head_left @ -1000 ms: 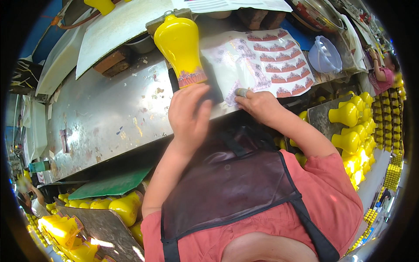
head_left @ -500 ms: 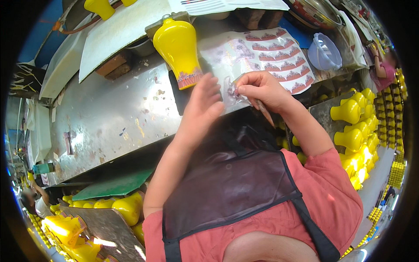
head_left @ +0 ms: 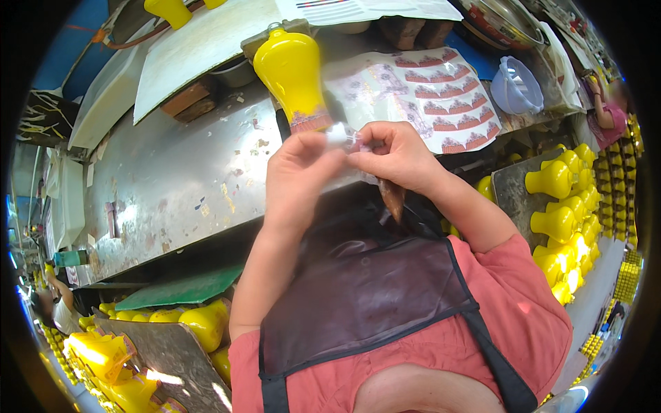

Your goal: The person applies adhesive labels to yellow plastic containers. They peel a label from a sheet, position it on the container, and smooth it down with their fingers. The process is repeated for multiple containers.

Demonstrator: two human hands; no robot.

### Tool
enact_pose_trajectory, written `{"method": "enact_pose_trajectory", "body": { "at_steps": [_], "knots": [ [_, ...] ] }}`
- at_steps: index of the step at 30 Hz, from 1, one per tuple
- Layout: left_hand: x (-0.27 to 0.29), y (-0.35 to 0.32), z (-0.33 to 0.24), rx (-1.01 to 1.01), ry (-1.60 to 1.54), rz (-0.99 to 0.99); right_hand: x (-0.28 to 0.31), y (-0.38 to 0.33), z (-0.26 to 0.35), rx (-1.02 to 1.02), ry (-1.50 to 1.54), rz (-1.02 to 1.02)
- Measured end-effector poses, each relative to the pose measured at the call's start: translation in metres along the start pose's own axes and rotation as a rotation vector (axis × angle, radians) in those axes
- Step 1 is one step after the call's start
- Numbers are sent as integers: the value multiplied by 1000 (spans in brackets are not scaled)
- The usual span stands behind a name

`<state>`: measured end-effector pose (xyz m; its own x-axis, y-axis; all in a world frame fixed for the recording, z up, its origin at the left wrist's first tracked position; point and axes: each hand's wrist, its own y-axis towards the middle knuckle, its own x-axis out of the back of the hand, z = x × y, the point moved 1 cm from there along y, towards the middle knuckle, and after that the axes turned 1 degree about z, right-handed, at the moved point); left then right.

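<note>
My left hand (head_left: 296, 175) and my right hand (head_left: 403, 157) meet just below the foot of a yellow vase (head_left: 289, 72). Between their pinched fingertips is a small clear decal (head_left: 353, 141) with purplish print and a blurred white part on the left. A brown, pointed flat scraper (head_left: 391, 199) also hangs from under my right hand's curled fingers. The vase lies with its neck toward a block-like support (head_left: 249, 48) at the far side. Around its foot runs a pink and purple patterned band (head_left: 308, 118).
Right of the vase lies a sheet of curved printed decals (head_left: 451, 103) on the metal worktable (head_left: 172, 172). A pale blue bucket (head_left: 516, 86) stands at the far right. Yellow vases crowd boards at right (head_left: 553, 177) and lower left (head_left: 96, 354). Other people work at both sides.
My left hand has come in from its spread pose beside the vase and pinches at the decal. My right hand has shifted slightly left, with the scraper now pointing more downward.
</note>
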<state>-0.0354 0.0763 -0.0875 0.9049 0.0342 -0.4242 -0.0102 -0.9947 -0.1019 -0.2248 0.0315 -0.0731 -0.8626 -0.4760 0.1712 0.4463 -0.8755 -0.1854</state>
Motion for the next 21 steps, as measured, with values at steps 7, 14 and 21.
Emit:
{"method": "enact_pose_trajectory", "body": {
  "at_steps": [7, 14, 21],
  "knots": [
    [23, 3, -21, -27, 131, -54, 32, 15, -4, -89, 146, 205],
    [22, 9, -11, -33, -19, 69, 35, 15, 13, -96, 233, 254],
    [7, 5, 5, 161, -289, 126, 18, 14, 8, -23, 232, 141]
  ]
}}
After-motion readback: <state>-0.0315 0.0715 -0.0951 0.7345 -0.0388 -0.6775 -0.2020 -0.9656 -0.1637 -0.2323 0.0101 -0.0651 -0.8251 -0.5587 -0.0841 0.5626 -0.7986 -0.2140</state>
